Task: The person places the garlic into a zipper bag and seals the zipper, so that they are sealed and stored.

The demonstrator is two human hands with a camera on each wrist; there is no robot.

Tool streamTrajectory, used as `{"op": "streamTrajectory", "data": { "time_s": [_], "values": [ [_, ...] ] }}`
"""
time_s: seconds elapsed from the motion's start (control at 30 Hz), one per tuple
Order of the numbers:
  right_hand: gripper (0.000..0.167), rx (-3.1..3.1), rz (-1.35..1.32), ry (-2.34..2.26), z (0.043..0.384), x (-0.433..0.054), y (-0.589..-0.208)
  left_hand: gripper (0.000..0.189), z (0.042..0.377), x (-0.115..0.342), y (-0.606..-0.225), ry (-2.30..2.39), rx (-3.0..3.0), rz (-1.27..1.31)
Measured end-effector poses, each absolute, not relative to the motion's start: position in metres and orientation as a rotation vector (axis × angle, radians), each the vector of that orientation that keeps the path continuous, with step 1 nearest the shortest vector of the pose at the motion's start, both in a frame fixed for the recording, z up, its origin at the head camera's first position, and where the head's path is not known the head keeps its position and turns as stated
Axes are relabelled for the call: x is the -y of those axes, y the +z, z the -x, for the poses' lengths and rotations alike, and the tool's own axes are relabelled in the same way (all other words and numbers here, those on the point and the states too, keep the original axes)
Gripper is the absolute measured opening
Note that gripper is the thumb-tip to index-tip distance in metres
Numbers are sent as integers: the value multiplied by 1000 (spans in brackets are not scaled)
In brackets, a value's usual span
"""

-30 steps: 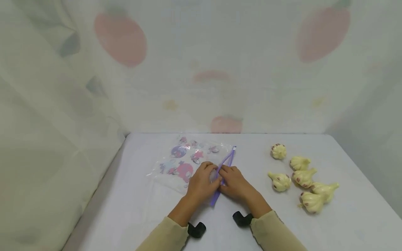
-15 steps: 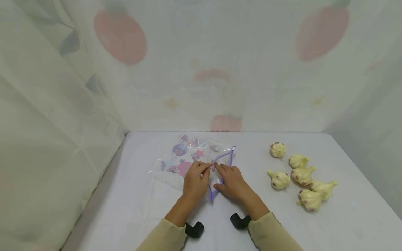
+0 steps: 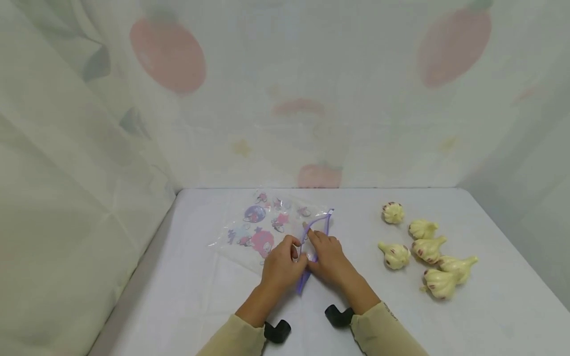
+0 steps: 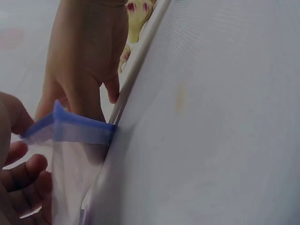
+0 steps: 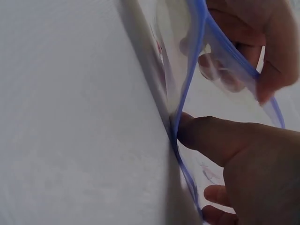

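Note:
A clear zip bag with pink and purple cartoon prints lies on the white table, its purple zip edge facing right. The mouth of the bag gapes between its two lips. My left hand pinches the upper lip between thumb and curled fingers, as the right wrist view shows at the raised blue strip. My right hand rests at the mouth with fingers extended. Its thumb touches the lower strip near the table. In the left wrist view, the bag corner hides part of the right fingers.
Several garlic bulbs lie in a loose group on the right side of the table. A patterned cloth hangs behind and at both sides. Black wrist mounts stick out from both sleeves.
The bag's lips were nearly together, then parted into a gap. My left hand has shifted slightly nearer me and draws its lip left; my right fingers have spread along the mouth.

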State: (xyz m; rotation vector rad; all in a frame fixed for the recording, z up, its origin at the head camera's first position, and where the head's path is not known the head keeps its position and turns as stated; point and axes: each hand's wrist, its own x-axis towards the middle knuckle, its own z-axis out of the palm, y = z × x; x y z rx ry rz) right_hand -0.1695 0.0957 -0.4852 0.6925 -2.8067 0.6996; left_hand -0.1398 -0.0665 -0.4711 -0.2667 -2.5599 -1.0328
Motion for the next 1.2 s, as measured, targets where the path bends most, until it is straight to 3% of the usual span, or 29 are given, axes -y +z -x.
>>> {"op": "streamTrajectory", "data": {
  "time_s": [0.17,0.27,0.8,1.03,1.2],
  "values": [
    [95,2951,-551,812,174,-102,-489,8,144,73,-477,-1033,2376,350],
    [98,3003,-490,880,176,-105,-489,8,148,77,-482,-1095,2242,382],
    [53,2823,-624,959,174,-108,-484,5,156,81,-492,-1224,2058,459],
    [43,2757,-564,954,173,-124,-458,4,157,79,-492,-1228,2042,472],
    [47,2829,-428,880,178,-164,-434,3,157,79,-492,-1236,2037,454]
  ]
}}
